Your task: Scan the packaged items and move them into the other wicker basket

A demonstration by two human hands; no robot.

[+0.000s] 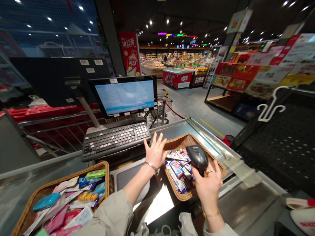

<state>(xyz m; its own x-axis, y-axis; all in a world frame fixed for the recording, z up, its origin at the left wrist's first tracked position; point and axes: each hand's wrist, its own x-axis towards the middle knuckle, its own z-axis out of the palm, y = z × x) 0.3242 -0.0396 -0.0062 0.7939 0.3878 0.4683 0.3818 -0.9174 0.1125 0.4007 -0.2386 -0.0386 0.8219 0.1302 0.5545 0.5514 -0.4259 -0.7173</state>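
My right hand (209, 185) is wrapped round the grip of a black handheld barcode scanner (197, 156). The scanner's head is over a wicker basket (172, 189) holding several small boxed packs (176, 168) in blue, white and red. With fingers spread, my left hand (156, 150) hovers at the basket's left rim, near the right end of a black keyboard (117, 138); nothing is in it. Whether it touches the rim I cannot tell. Above the keyboard stands a lit monitor (125, 95) with a mostly blank blue-white screen.
A second wicker basket (107, 175) at the left holds colourful packaged goods. A large dark display (60, 80) is seen from behind at the upper left. White hangers (270, 107) hang on a black perforated panel at the right. Stacked boxes (249, 73) and a red freezer (177, 78) stand farther back.
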